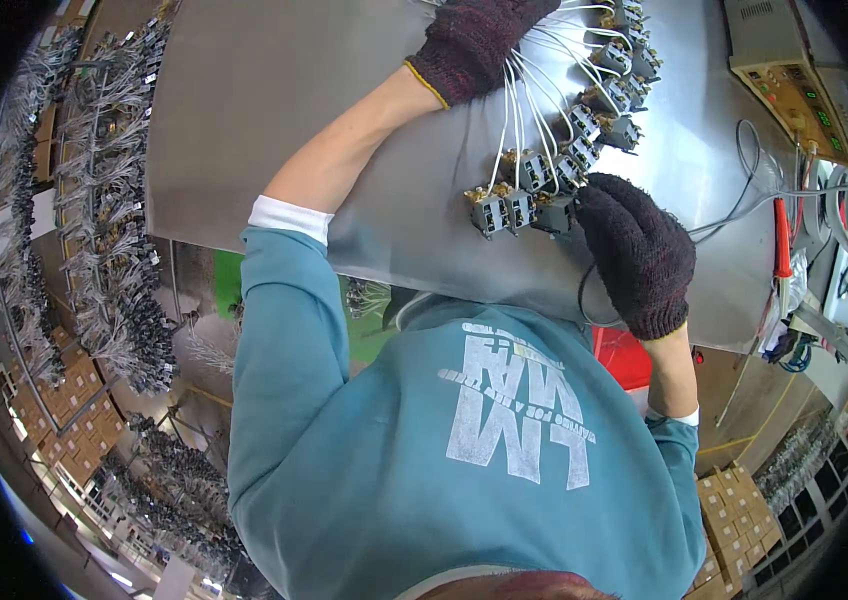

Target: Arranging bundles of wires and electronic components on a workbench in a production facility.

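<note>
In a dark knitted glove, my left hand (481, 48) is closed round a bundle of white cables (534, 75) at the top of the view. The cables fan out to several black-and-grey connector blocks (519, 208) with brass-coloured parts, lying in a curved row on the metal table (344, 230). My right hand (641, 255), gloved alike, is at the near end of the row. Its fingers are bent together against a dark block (555, 213). A thin grey lead (719, 228) runs to this hand, and what the fingers pinch is hidden.
Test instruments (794, 95) with lit displays stand at the far right. Below them are a red-handled tool (782, 240) and coiled cables. Racks of hanging cable assemblies (109, 200) line the left side. Stacked cardboard boxes (739, 515) sit at lower right.
</note>
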A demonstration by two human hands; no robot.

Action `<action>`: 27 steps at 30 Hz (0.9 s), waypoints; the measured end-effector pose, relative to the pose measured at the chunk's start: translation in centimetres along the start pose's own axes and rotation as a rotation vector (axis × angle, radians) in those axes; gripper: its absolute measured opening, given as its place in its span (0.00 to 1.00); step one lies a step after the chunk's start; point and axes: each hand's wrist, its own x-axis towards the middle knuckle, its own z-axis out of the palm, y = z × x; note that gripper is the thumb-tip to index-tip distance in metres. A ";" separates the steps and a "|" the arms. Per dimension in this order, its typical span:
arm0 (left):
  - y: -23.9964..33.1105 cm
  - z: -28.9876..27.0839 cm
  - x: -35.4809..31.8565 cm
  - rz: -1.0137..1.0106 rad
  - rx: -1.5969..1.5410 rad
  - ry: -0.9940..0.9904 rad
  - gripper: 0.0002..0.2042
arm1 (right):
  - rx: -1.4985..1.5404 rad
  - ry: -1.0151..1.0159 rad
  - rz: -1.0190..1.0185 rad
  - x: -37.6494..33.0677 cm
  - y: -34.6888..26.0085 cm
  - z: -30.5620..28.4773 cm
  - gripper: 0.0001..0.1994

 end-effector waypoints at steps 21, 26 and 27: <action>0.3 -1.0 0.1 0.015 -0.024 0.030 0.27 | 0.160 0.044 0.229 -3.9 -1.5 1.4 0.15; 0.4 -0.7 0.1 0.009 -0.003 0.008 0.28 | 0.094 -0.044 0.142 -4.1 -0.4 1.4 0.14; 0.7 -0.5 -0.3 0.006 -0.001 0.008 0.28 | 0.364 0.061 0.214 -4.7 0.1 2.1 0.12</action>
